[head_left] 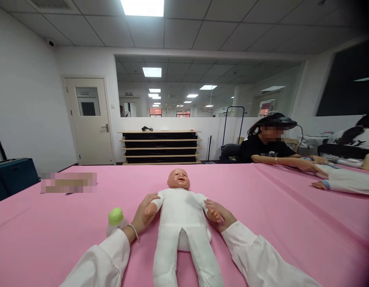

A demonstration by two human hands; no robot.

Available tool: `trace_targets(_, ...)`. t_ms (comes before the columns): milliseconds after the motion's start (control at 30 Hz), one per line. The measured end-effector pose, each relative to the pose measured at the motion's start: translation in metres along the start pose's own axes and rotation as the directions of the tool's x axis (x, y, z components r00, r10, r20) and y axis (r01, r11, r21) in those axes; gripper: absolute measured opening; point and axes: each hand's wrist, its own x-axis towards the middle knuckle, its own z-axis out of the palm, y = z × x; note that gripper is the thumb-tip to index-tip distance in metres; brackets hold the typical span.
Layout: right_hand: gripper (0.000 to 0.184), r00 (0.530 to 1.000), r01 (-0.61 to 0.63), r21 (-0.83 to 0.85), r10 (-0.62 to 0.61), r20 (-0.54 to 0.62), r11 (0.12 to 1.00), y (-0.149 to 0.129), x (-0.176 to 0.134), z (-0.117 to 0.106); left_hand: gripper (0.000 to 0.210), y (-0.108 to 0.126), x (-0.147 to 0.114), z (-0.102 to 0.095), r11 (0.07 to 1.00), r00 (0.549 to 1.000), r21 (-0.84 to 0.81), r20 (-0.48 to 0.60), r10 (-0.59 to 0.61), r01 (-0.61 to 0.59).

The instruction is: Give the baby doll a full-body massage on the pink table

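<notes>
A baby doll (182,209) in a white cloth body lies on its back on the pink tablecloth (256,207), head away from me and legs toward me. My left hand (142,213) is closed around the doll's arm on the left, with the doll's small hand resting over my palm. On the other side my right hand (223,215) grips the opposite arm near the wrist, fingers partly hidden by the doll's hand. Just left of my left wrist stands a baby bottle (115,221) with a green cap, partly covered by my sleeve.
At the right, a co-worker (269,141) in a black top and headset handles another white-clothed doll (348,179). A blurred flat item (69,182) lies at the far left of the table. Behind stand a low shelf stack (160,147) and a dark suitcase (15,177).
</notes>
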Motion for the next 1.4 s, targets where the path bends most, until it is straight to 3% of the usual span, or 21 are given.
trace_targets(133,0.034,0.997,0.063,0.005,-0.064,0.034,0.998,-0.004,-0.012,0.006,0.039,0.005,-0.004,-0.005,0.984,0.981,0.125,0.16,0.11,-0.131)
trace_targets(200,0.037,0.974,0.226,-0.059,-0.223,0.046,0.972,-0.002,-0.016,0.006,0.039,0.004,-0.005,-0.004,0.974,0.974,0.158,0.179,0.136,-0.165)
trace_targets(333,0.039,0.843,0.536,-0.204,-0.51,0.17,0.819,0.008,-0.019,-0.004,0.042,0.002,-0.008,-0.003,0.961,0.963,0.174,0.199,0.18,-0.216)
trace_targets(433,0.041,0.759,0.648,-0.264,-0.58,0.295,0.714,0.009,-0.017,-0.013,0.044,0.002,-0.01,-0.004,0.96,0.962,0.179,0.205,0.179,-0.217)
trace_targets(500,0.04,0.744,0.663,-0.301,-0.559,0.367,0.685,0.003,-0.017,-0.016,0.045,0.003,-0.011,-0.005,0.962,0.963,0.174,0.207,0.174,-0.212)
trace_targets(633,0.04,0.803,0.571,-0.339,-0.423,0.419,0.748,-0.009,-0.018,-0.016,0.043,0.004,-0.012,-0.006,0.968,0.969,0.164,0.193,0.156,-0.188)
trace_targets(767,0.03,0.886,0.439,-0.341,-0.338,0.316,0.831,-0.011,-0.02,-0.011,0.045,0.004,-0.012,-0.005,0.969,0.97,0.174,0.198,0.14,-0.176)
trace_targets(967,0.032,0.858,0.484,-0.267,-0.394,0.329,0.833,-0.003,-0.018,-0.013,0.047,0.004,-0.011,-0.005,0.961,0.97,0.193,0.18,0.161,-0.196)
trace_targets(1100,0.035,0.89,0.426,-0.233,-0.359,0.28,0.874,0.002,-0.014,-0.013,0.051,0.007,-0.012,-0.006,0.963,0.975,0.21,0.179,0.133,-0.17)
trace_targets(1267,0.032,0.992,0.1,-0.073,-0.094,0.083,0.992,-0.006,-0.005,0.007,0.048,0.006,-0.012,-0.006,0.972,0.977,0.188,0.187,0.103,-0.138)
trace_targets(1400,0.034,1.0,0.024,-0.027,-0.023,0.007,0.999,-0.008,0.002,0.016,0.056,0.002,-0.012,-0.002,0.994,0.995,0.11,0.098,0.002,-0.013)
